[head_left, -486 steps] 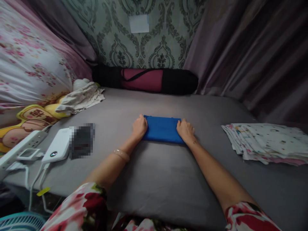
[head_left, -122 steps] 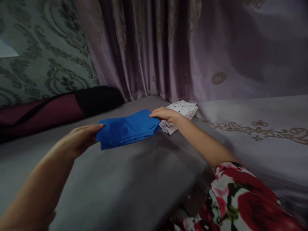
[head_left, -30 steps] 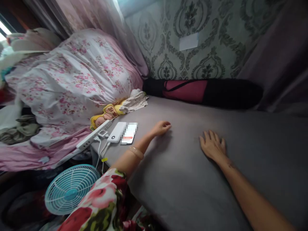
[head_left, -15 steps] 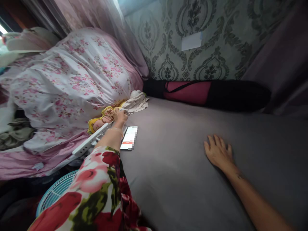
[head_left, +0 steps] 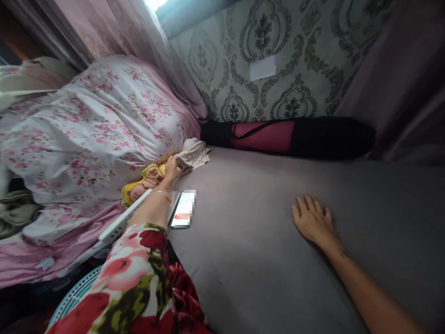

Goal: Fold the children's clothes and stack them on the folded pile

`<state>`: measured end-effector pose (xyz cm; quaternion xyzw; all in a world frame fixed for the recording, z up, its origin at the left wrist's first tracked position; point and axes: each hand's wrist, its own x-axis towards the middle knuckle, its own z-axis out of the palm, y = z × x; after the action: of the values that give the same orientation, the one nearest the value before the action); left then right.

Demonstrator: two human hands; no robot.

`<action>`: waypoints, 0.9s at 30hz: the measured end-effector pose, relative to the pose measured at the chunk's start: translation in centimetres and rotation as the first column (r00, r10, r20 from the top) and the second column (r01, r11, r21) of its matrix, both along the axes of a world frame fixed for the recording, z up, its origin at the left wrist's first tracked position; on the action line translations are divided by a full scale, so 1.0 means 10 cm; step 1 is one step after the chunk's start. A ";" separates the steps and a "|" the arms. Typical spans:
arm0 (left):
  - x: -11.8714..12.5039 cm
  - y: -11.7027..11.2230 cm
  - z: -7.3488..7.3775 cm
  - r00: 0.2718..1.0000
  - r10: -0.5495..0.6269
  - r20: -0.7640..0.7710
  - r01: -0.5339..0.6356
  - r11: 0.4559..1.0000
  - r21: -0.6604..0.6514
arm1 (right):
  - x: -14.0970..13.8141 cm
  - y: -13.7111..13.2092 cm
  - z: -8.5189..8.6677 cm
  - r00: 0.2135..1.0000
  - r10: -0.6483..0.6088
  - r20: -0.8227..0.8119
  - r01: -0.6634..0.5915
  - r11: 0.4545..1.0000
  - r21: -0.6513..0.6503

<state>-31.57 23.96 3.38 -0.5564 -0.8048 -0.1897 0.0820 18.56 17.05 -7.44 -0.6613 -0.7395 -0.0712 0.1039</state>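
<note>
My left hand (head_left: 173,169) reaches to the far left of the bed, its fingers closed on the near end of a crumpled beige cloth (head_left: 194,156). Right beside it lies a yellow plush toy (head_left: 141,185) with a cartoon face. Close to my left forearm, a phone (head_left: 184,209) with a lit screen rests on the bed. My right hand (head_left: 313,220) lies flat on the grey sheet (head_left: 250,241), fingers spread and holding nothing.
A white power strip (head_left: 121,222) runs along the bed's left edge, above a blue plastic basket (head_left: 74,294). White floral fabric (head_left: 104,125) is heaped at the left. A long black and pink bag (head_left: 267,137) lies against the patterned wall (head_left: 222,60).
My left hand has moved slightly onto the beige cloth and its fingers have closed on it. My right hand stays flat on the sheet. The view has shifted a little.
</note>
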 end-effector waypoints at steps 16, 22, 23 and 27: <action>1.63 0.09 0.27 0.776 -0.617 0.127 0.334 0.574 0.748 | 0.01 0.05 0.06 0.984 -0.026 -0.175 0.002 0.991 -0.133; 2.37 -0.36 0.22 0.582 -0.779 0.233 0.295 0.469 0.833 | -0.04 0.11 0.33 0.797 0.133 -0.589 -0.184 0.983 -0.027; 2.48 -0.45 0.22 0.552 -0.797 0.245 0.294 0.461 0.837 | -0.08 0.10 0.38 0.741 0.173 -0.649 -0.202 0.979 0.030; 2.82 -0.81 0.26 0.420 -0.870 0.258 0.323 0.409 0.853 | -0.28 0.03 0.60 0.524 0.300 -0.797 -0.216 0.952 0.216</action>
<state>-3.33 15.85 6.00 -0.6378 -0.3475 -0.6801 -0.0997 15.72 17.36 -1.47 -0.4956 -0.6909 0.2276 0.4745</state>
